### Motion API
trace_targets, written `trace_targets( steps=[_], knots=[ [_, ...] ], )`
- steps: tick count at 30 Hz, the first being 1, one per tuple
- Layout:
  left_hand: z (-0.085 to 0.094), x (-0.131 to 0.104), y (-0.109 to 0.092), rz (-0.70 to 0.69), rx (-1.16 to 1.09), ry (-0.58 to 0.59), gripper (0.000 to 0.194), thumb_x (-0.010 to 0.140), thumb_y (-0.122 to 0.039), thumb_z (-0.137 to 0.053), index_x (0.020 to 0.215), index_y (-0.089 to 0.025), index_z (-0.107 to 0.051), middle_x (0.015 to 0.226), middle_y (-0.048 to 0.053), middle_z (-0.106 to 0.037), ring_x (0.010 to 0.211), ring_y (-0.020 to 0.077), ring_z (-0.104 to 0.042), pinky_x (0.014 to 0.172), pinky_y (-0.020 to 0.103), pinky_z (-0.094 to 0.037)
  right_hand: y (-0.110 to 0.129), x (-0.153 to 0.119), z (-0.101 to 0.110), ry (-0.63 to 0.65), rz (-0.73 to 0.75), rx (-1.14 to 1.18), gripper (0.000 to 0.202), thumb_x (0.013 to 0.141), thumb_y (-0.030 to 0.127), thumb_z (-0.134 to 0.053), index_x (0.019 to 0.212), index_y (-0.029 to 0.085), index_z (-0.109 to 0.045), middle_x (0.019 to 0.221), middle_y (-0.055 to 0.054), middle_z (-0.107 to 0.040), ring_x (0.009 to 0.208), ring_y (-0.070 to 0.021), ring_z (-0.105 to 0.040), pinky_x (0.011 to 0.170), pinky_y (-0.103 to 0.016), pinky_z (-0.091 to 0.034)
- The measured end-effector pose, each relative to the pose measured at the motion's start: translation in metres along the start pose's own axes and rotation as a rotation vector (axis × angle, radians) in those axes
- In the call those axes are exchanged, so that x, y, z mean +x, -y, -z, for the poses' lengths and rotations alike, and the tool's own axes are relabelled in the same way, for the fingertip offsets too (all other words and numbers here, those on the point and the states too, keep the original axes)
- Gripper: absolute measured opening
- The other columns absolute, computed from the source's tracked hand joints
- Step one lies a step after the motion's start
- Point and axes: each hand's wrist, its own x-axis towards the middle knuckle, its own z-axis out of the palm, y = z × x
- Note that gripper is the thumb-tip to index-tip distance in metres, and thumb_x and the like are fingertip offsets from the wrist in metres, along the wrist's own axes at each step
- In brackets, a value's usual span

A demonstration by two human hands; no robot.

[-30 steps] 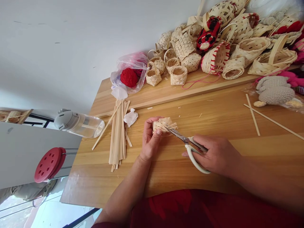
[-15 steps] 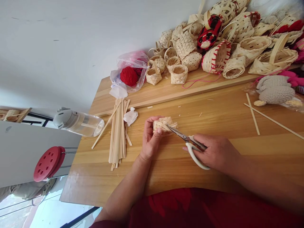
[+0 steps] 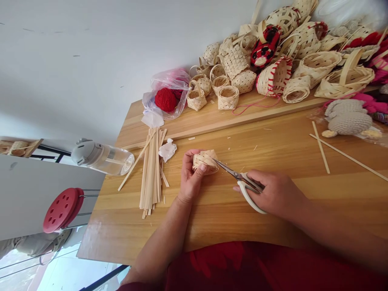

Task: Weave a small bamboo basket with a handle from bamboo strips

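Observation:
A small woven basket (image 3: pixel 205 160) of pale wood strips is gripped in my left hand (image 3: pixel 191 178), thumb on its near side and fingers behind it. My right hand (image 3: pixel 274 192) holds scissors (image 3: pixel 239 178) with white handles, thumb and fingers in the loops. The blades point left, and their tips are at the basket's right edge; whether they touch it I cannot tell. The blades look nearly closed. Small wood scraps lie on the table close to the blades.
Flat wood strips (image 3: pixel 150 169) lie bundled at left, beside a clear bottle (image 3: pixel 103 157). Finished baskets (image 3: pixel 228 97) crowd the raised back ledge with red yarn (image 3: pixel 165 100) in a plastic bag. A grey crocheted piece (image 3: pixel 348 116) and two crossed strips (image 3: pixel 320 146) lie at right.
The strip ends that stuck out from the basket at the blades are gone, and fresh scraps lie on the table. My left hand has turned the basket slightly and moved it a little left.

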Motion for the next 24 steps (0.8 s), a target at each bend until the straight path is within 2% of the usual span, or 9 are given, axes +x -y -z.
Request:
trace_targets(
  steps=[5,9,14,19,24],
  knots=[
    [-0.0003,0.0038,-0.0058,-0.054,-0.147,-0.09,0.045,0.078,-0.04,-0.084,0.112,-0.029,-0.057,0.126,0.005,-0.064,0.11,0.0196,-0.064,0.09,0.034,-0.056,0.002,-0.0004,0.0072,0.074,-0.092,0.066,0.043,0.08,0.057,-0.069,0.069,0.025,-0.045,0.056,0.004,-0.053,0.049,-0.0121,-0.042,0.05,-0.026,-0.03],
    [0.0011,0.0046,-0.0067,-0.052,-0.193,-0.136,0.044,0.079,-0.046,-0.084,0.111,-0.03,-0.058,0.13,0.004,-0.064,0.113,0.021,-0.064,0.088,0.033,-0.055,0.0024,-0.0009,0.0085,0.119,-0.122,0.062,0.041,0.079,0.056,-0.07,0.07,0.025,-0.044,0.055,0.004,-0.053,0.049,-0.0129,-0.042,0.051,-0.027,-0.03],
    [-0.0024,0.0017,-0.0035,-0.001,-0.193,-0.082,0.043,0.081,-0.045,-0.083,0.113,-0.031,-0.057,0.132,0.004,-0.064,0.114,0.0203,-0.064,0.09,0.033,-0.055,0.0066,-0.0008,0.0076,0.117,-0.108,0.092,0.043,0.08,0.059,-0.068,0.069,0.025,-0.044,0.055,0.004,-0.053,0.049,-0.0124,-0.042,0.051,-0.026,-0.031],
    [-0.0057,0.0005,-0.0044,0.001,-0.123,-0.032,0.044,0.077,-0.032,-0.086,0.11,-0.029,-0.058,0.128,0.003,-0.064,0.113,0.02,-0.063,0.096,0.036,-0.054,0.0092,-0.0001,0.0078,0.124,-0.1,0.105,0.044,0.082,0.058,-0.067,0.067,0.024,-0.043,0.053,0.005,-0.052,0.048,-0.0117,-0.042,0.05,-0.026,-0.031],
    [-0.0024,0.0015,-0.0066,0.042,-0.104,0.024,0.051,0.077,-0.032,-0.085,0.121,-0.025,-0.06,0.131,0.007,-0.062,0.114,0.0205,-0.063,0.094,0.032,-0.056,0.0088,0.0004,0.0095,0.172,-0.131,0.175,0.047,0.081,0.06,-0.069,0.067,0.024,-0.043,0.054,0.006,-0.051,0.049,-0.011,-0.041,0.05,-0.025,-0.032]
  ],
)
